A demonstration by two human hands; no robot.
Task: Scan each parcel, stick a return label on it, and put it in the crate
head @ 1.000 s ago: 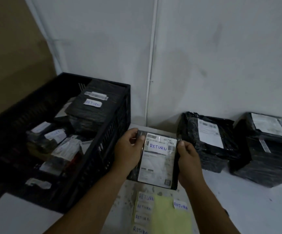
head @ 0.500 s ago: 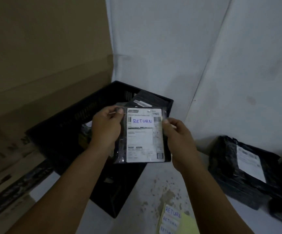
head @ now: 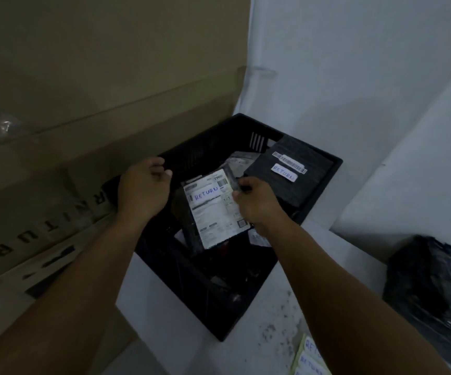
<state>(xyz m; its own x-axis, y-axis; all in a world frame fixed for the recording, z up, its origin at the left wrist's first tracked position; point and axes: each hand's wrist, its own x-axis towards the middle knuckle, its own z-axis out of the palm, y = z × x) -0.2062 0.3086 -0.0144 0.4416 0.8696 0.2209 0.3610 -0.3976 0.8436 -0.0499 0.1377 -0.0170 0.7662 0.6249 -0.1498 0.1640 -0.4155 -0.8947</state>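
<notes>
At the left of the frame a cardboard box [head: 56, 158] carries print that runs out of view. The left hand [head: 144, 190] hovers over the black crate [head: 324, 190], fingers loosely curled, holding nothing. At centre the parcel [head: 213, 212], its RETURN label [head: 206, 195] up, lies tilted inside the crate; the right hand [head: 256, 204] pinches its right edge. Label sheets [head: 309, 359] are cut off at the bottom; at right, a dark parcel [head: 421, 288] is cropped.
</notes>
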